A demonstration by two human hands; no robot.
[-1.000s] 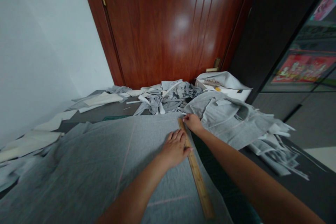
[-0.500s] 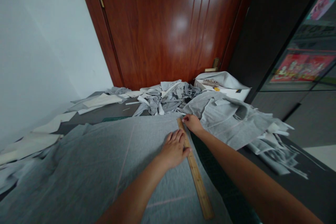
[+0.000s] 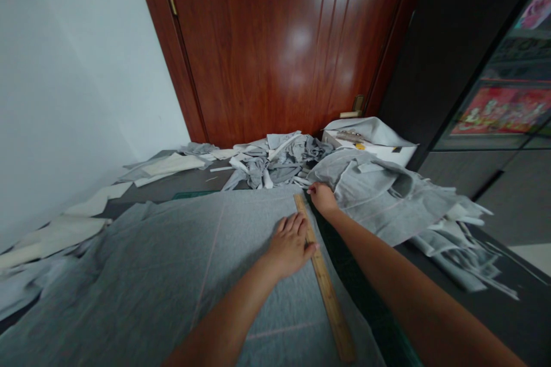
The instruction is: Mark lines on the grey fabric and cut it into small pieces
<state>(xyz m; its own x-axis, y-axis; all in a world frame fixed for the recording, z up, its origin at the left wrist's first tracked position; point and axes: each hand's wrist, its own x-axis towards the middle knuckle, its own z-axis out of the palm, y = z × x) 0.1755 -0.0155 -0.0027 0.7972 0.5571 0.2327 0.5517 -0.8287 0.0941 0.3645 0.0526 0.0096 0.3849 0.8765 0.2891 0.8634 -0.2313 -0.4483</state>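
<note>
Our right hand [image 3: 323,199] edged from the ruler [image 3: 328,292], grip unclear, our spread left hand [image 3: 290,245] steadying it on cloth [image 3: 150,266] already bearing pink lines [image 3: 284,330], none visible alongside.

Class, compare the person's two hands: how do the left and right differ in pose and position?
The left hand is spread flat, while the right hand is curled with its fingertips bunched. The left hand presses the wooden ruler and grey cloth; the right hand sits just right of the ruler's far end. Both are bare.
</note>
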